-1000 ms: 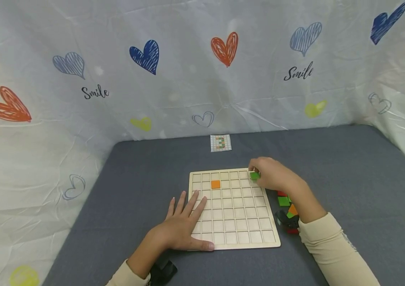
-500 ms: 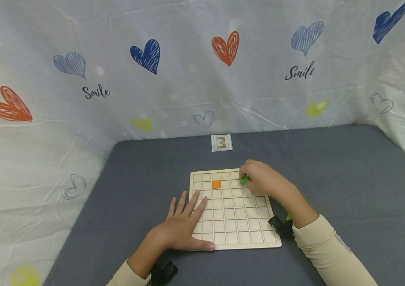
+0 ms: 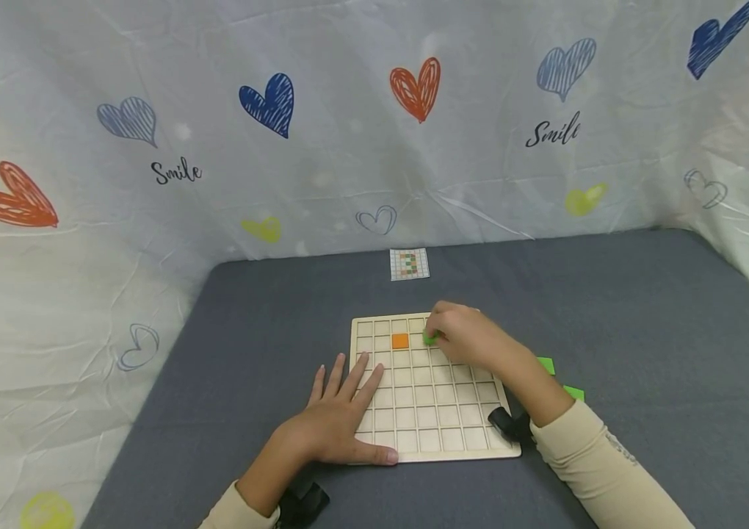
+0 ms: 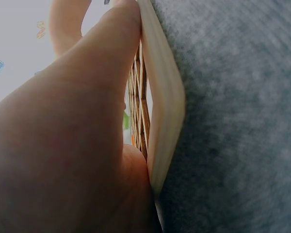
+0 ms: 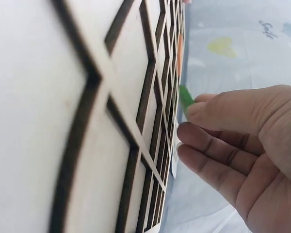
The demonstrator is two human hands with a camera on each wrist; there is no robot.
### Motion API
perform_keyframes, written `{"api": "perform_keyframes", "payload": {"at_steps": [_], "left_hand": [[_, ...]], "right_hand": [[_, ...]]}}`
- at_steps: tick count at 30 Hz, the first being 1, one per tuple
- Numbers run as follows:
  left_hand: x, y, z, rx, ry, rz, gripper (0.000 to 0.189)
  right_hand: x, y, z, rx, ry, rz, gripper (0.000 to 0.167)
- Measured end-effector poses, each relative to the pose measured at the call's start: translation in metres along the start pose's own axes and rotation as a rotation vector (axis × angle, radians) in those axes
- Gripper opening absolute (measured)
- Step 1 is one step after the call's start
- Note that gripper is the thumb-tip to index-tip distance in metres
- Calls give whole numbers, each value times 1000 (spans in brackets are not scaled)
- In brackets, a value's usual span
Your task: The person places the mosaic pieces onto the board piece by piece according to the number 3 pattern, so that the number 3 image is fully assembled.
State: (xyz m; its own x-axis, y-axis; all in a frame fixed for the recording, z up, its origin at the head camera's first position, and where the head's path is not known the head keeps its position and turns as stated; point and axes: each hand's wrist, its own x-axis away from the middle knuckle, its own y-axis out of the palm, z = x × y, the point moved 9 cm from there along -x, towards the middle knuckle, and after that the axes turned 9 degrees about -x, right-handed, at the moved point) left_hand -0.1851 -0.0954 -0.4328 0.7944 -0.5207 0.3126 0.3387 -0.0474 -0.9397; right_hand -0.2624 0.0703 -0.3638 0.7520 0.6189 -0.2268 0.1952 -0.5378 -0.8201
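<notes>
While pinched by the right hand [image 3: 467, 336], the green tile [image 3: 429, 339] hovers over the board [image 3: 434, 433].

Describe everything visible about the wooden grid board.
The wooden grid board is a pale, square tray that looks like light plywood, divided by thin slats into rows of small square cells. It lies flat on the grey cloth surface. One orange tile sits in a cell near its far edge. The left hand rests flat on its near left corner; the right hand holds a green tile over a cell near the orange one.
</notes>
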Motion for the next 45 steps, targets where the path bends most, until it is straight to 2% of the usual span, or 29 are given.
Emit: {"api": "perform_keyframes", "payload": {"at_steps": [5, 15, 26, 29, 33, 37, 42, 45], "left_hand": [[0, 1, 0, -5, 2, 8, 122], [0, 1, 1, -5, 1, 9, 122], [0, 1, 2, -1, -2, 11, 122], [1, 2, 2, 8, 2, 8, 122], [4, 1, 1, 23, 10, 7, 122], [6, 0, -2, 25, 9, 6, 121], [4, -2, 0, 24, 25, 10, 119], [3, -2, 1, 35, 30, 15, 119]], "right_hand": [[0, 3, -2, -5, -22, -10, 16], [-1, 8, -9, -8, -30, -54, 24], [1, 12, -20, -3, -107, -112, 24], [5, 5, -18, -22, -76, -118, 25], [17, -12, -5, -35, 23, -111, 26], [39, -25, 13, -5, 99, -127, 22], [74, -34, 38, 62, 167, -134, 19], [87, -38, 46, 85, 174, -117, 17]]}}
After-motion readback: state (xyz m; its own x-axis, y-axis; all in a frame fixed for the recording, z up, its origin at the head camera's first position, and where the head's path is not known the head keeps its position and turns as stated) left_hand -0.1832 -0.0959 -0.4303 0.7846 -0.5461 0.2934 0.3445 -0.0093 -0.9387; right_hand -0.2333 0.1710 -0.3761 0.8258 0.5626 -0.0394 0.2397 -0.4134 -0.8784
